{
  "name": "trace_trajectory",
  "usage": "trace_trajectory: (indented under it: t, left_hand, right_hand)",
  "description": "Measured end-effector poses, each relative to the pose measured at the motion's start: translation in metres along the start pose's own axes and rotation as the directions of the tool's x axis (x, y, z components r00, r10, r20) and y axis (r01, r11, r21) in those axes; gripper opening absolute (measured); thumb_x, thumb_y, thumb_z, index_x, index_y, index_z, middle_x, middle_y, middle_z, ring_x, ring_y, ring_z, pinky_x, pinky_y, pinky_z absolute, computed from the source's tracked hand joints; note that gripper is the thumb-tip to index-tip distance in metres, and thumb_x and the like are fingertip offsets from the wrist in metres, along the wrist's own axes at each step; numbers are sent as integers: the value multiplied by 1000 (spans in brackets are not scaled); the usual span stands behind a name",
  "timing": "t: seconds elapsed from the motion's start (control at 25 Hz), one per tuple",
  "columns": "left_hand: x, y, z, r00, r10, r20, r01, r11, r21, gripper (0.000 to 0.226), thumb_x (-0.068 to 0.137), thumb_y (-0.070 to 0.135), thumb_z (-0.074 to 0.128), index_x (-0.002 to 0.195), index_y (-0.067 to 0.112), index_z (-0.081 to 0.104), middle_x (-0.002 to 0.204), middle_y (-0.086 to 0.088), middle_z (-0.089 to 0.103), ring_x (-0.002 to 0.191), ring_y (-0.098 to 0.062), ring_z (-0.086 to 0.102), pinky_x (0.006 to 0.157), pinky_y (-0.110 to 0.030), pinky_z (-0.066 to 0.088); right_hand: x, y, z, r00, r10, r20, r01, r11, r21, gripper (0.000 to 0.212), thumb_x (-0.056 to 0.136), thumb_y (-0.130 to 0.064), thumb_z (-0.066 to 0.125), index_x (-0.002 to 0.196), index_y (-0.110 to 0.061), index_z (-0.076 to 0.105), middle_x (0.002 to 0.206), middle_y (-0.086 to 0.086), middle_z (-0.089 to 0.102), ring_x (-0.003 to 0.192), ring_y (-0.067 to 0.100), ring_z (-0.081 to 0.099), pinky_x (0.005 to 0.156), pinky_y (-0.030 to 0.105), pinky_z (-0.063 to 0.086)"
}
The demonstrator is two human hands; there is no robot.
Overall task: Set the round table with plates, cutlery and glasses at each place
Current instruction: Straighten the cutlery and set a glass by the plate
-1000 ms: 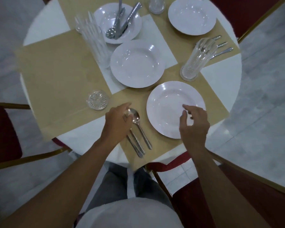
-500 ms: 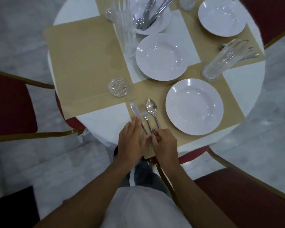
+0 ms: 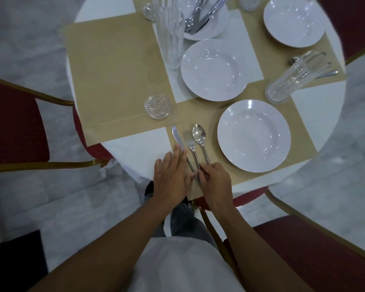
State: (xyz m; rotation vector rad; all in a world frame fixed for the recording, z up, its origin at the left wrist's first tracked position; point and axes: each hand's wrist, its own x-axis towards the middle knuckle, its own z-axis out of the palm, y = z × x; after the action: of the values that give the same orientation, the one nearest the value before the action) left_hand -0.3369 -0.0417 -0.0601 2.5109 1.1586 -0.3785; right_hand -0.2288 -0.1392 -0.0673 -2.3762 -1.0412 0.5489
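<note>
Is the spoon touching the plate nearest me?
Apart. The head view shows a strip of tan placemat between the spoon and the plate.

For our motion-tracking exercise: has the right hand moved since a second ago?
Yes. The right hand moved left, off the near plate, to the cutlery handles beside it.

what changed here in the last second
The right hand moved off the near white round plate to pinch the steel fork and steel spoon handles; the left hand slid back onto the steel knife handle. The other white plates and clear glasses stayed.
</note>
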Motion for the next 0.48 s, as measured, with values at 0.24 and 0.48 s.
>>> trace_trajectory:
  t: [0.24, 0.48]
  left_hand:
    - [-2, 11, -5, 999, -53, -2, 53, 998, 25, 73, 96, 63, 26, 157, 24, 13, 166, -4, 1, 150, -26, 13, 120, -50, 11]
    - [-1, 5, -10, 999, -11, 33, 9, 998, 64, 75, 96, 62, 29, 157, 24, 8, 166, -2, -4, 152, -26, 8, 120, -52, 6]
  right_hand:
    - [0, 3, -1, 999, 23, 29, -23, 1000, -20, 23, 99, -25, 63, 118, -16, 72, 97, -1, 66, 80, 6, 59, 76, 16, 50]
    - [0, 1, -5, 999, 17, 45, -17, 1000, -17, 27, 100, -24, 61, 123, -14, 70, 99, 0, 65, 82, 8, 60, 77, 19, 52]
